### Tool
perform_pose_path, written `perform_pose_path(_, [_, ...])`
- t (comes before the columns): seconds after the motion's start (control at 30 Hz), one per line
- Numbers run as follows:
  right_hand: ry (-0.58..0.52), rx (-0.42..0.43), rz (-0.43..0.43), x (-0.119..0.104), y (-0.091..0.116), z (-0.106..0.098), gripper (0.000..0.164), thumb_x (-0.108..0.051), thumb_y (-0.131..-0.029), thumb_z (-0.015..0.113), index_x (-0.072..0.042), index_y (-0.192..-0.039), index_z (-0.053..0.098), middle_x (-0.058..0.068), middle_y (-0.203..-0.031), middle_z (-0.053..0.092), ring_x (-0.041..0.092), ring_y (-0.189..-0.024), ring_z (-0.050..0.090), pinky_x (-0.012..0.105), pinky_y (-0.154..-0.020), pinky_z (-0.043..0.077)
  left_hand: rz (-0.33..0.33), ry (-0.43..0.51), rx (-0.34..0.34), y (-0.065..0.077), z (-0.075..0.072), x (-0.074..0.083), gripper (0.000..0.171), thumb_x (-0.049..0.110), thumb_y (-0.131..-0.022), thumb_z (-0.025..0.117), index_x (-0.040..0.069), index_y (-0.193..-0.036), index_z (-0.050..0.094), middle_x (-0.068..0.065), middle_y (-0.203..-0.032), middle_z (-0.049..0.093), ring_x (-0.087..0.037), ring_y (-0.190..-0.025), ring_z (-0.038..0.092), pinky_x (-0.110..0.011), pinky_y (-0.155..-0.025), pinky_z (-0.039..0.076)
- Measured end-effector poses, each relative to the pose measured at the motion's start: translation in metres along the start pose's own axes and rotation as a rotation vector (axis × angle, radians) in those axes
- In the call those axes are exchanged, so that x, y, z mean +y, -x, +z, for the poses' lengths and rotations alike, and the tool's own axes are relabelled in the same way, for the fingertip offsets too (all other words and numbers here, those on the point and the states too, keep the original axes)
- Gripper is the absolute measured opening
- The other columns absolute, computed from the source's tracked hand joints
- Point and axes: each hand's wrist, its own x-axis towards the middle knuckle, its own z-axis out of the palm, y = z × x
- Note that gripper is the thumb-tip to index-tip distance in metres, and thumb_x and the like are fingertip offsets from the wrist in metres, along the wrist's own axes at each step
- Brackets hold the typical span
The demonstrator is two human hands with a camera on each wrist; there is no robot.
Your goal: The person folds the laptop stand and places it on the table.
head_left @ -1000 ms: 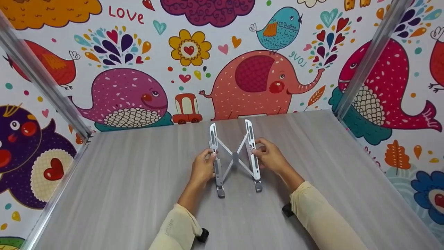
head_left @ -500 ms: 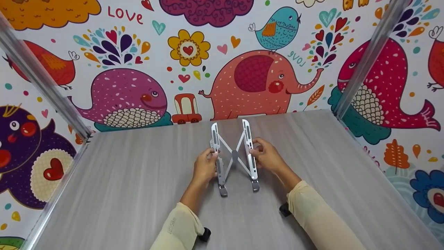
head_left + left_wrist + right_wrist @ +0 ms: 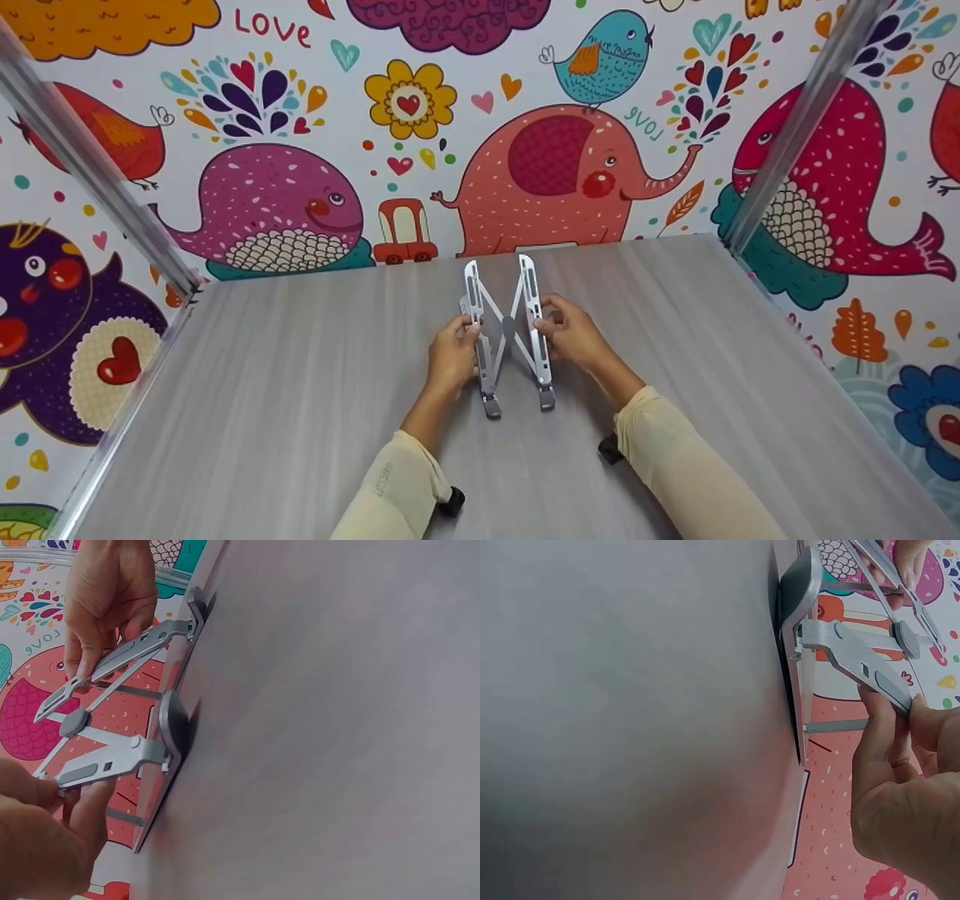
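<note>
A silver folding laptop stand [image 3: 529, 315] stands on the table in the head view, its two long arms linked by crossed bars and a grey centre hub [image 3: 508, 328]. My left hand [image 3: 452, 352] pinches the left arm between thumb and fingers. On the other side my right hand [image 3: 576, 332] pinches the right arm in the same way, thumb on top. In the left wrist view the grey end hooks [image 3: 175, 724] of the stand point toward the table surface. The right wrist view shows the right thumb and fingers around the near arm [image 3: 870, 671], with the hub beyond it.
The wood-grain table [image 3: 300, 420] extends around the stand on all sides. Behind it rises a wall [image 3: 420, 45] printed with cartoon animals. Metal corner posts [image 3: 97, 150] flank the table at left and right. A black wrist strap piece [image 3: 452, 501] shows under the left sleeve.
Both hands have moved inward, bringing the two arms of the laptop stand closer together. Its crossed bars have narrowed into a steeper X.
</note>
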Motion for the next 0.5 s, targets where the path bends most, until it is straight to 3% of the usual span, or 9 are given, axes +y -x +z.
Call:
perform_pose_path(0.33, [-0.002, -0.012, 0.013, -0.0043, -0.0013, 0.0036, 0.023, -0.009, -0.100, 0.063, -0.017, -0.122, 0.063, 0.009, -0.082, 0.060, 0.019, -0.068, 0.064, 0.041, -0.059, 0.061, 0.051, -0.108, 0.048, -0.0008, 0.0081, 0.0014, 0.021, 0.020, -0.106, 0.056, 0.013, -0.119, 0.070, -0.011, -0.099, 0.069, -0.017, -0.077, 0.058, -0.027, -0.060, 0.050])
perform_pose_path(0.5, [0.008, -0.003, -0.001, -0.0063, -0.0008, 0.0071, 0.022, -0.008, -0.100, 0.063, -0.011, -0.122, 0.062, 0.007, -0.081, 0.057, 0.019, -0.067, 0.061, 0.041, -0.057, 0.061, 0.021, -0.067, 0.023, -0.0025, 0.0091, 0.0026, 0.021, 0.021, -0.105, 0.058, 0.013, -0.120, 0.071, -0.008, -0.086, 0.062, -0.014, -0.065, 0.056, -0.025, -0.053, 0.051])
